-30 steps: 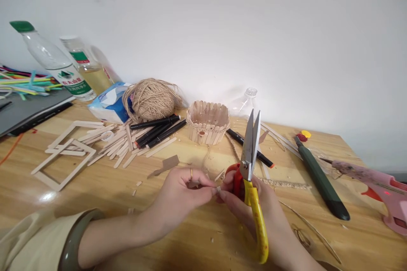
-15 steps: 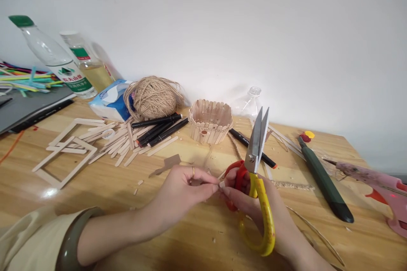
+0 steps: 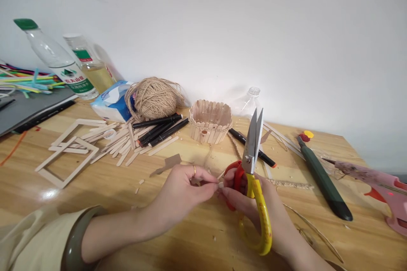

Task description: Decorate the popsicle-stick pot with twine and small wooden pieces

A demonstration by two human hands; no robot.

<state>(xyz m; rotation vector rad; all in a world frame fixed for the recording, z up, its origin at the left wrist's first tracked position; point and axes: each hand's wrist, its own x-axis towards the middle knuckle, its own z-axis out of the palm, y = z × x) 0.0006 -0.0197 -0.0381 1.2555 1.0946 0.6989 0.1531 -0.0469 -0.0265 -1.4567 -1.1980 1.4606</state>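
My left hand (image 3: 184,188) is closed in a pinch, thumb and forefinger meeting on a tiny pale piece (image 3: 220,185), perhaps a bit of wooden stick. In my right hand (image 3: 243,203) are scissors (image 3: 252,146) with one red and one yellow handle, blades pointing up and slightly parted. The right thumb and fingertip also meet at the pale piece, mostly hidden by the fingers. Just beyond the hands stands a small oval basket (image 3: 210,131) made of cut craft sticks, with a thin cord round its side and a brown spot on the front.
Craft sticks (image 3: 119,148), stick frames (image 3: 63,152), black markers (image 3: 162,129) and a twine ball (image 3: 155,97) lie to the left. At right are a dark green tool (image 3: 324,178), a pink glue gun (image 3: 365,173) and a braided cord (image 3: 292,184). Bottles (image 3: 71,78) stand at back left.
The scissors have shifted slightly left with my right hand. Both hands still meet at the small piece, and the whole view has moved a little.
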